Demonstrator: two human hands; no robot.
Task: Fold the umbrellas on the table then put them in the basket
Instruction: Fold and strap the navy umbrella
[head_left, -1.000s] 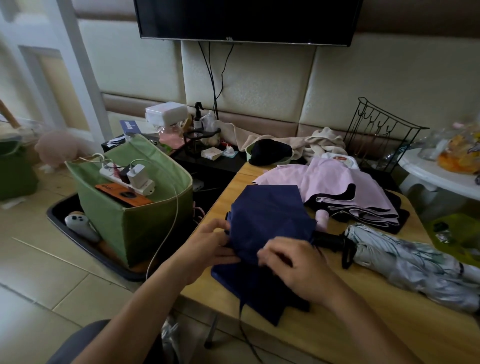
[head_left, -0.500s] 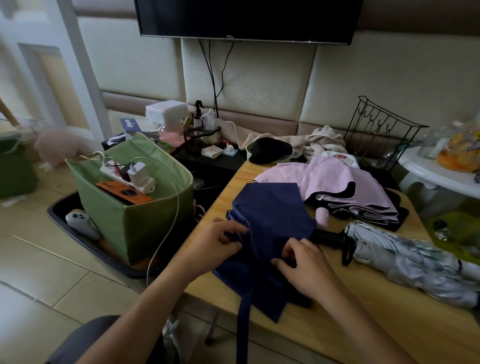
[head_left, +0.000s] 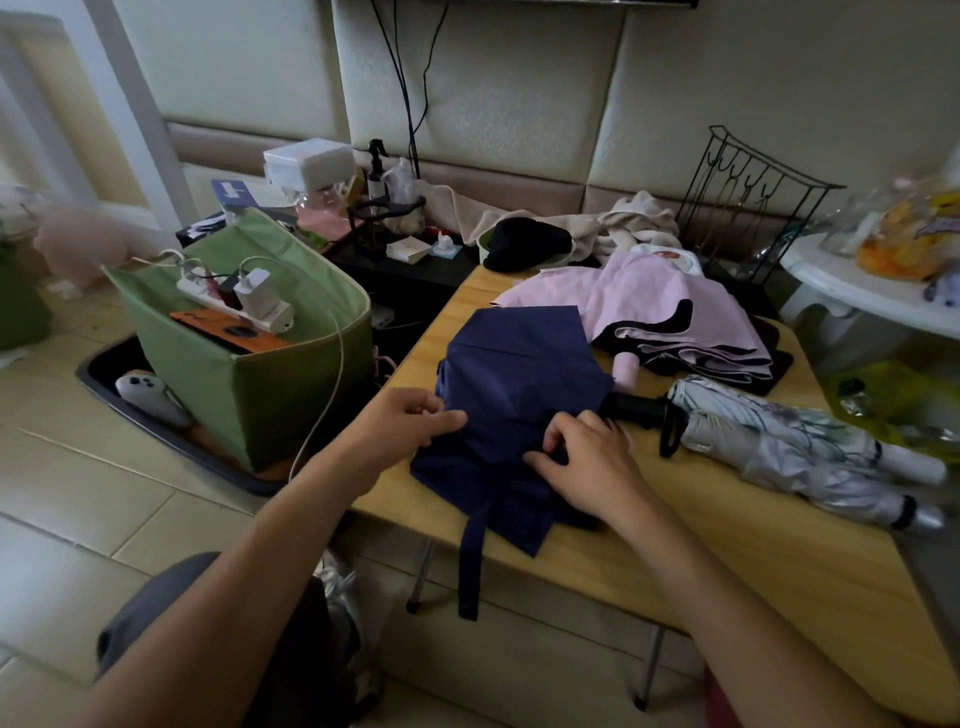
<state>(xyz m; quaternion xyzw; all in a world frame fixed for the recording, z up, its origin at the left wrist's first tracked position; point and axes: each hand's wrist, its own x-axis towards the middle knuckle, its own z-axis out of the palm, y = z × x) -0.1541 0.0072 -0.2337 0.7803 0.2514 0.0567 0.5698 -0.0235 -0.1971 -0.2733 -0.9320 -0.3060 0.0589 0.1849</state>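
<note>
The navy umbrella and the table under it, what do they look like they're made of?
Navy umbrella: canopy looks like thin matte woven fabric, probably polyester or nylon; it creases and drapes softly. Its handle looks like black plastic or rubber.
Table: light wood or wood-look laminate; faint grain lines, smooth low sheen.

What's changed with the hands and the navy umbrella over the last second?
The closure strap has dropped over the table edge. The left hand moved right and pinches the navy umbrella. The right hand keeps gripping it. The pink umbrella and silver umbrella stayed put.
</note>
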